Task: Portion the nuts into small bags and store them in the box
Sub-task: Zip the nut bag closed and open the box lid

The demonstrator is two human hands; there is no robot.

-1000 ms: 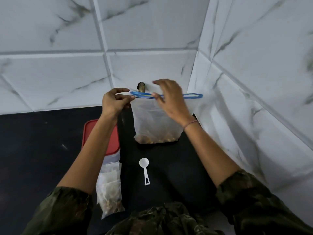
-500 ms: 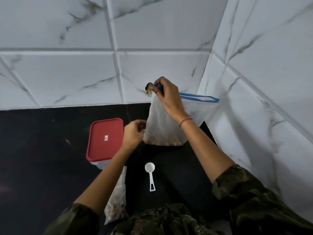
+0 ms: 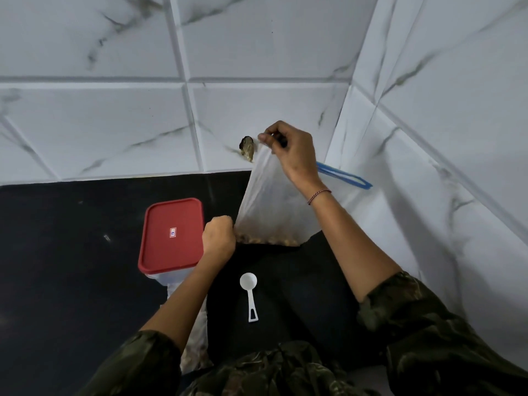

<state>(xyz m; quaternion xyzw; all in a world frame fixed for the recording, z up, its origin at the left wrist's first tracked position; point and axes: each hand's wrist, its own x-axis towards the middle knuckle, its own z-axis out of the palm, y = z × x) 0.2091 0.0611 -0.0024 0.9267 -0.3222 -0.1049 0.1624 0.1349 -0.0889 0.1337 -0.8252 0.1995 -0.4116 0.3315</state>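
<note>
- The black counter [image 3: 71, 267] runs up to the white marble-look tiled wall [image 3: 114, 124] on the far side and on the right.
- Your large clear bag [image 3: 274, 195] hangs upright at the far right of the counter, in the corner. Its bottom edge is down at the counter. Its blue zip strip [image 3: 347, 177] sags open towards the right wall.
- Nuts [image 3: 268, 239] fill only a shallow brown layer along the bottom of that bag. The plastic above them is cloudy and slack.
- The box [image 3: 171, 235] stands left of the bag with its red lid on. You cannot see inside it.
- Small bags [image 3: 197, 352] with brown nuts in them lie near you, just this side of the box, partly under your left forearm.
- Your right hand [image 3: 291, 158] pinches the large bag's top left corner between thumb and forefinger, the other fingers curled.
- Your left hand [image 3: 218, 238] is curled against the bag's lower left corner. Whether it pinches the plastic cannot be told.
- The white scoop [image 3: 250, 295] lies apart from the bag, bowl far, handle near.
</note>
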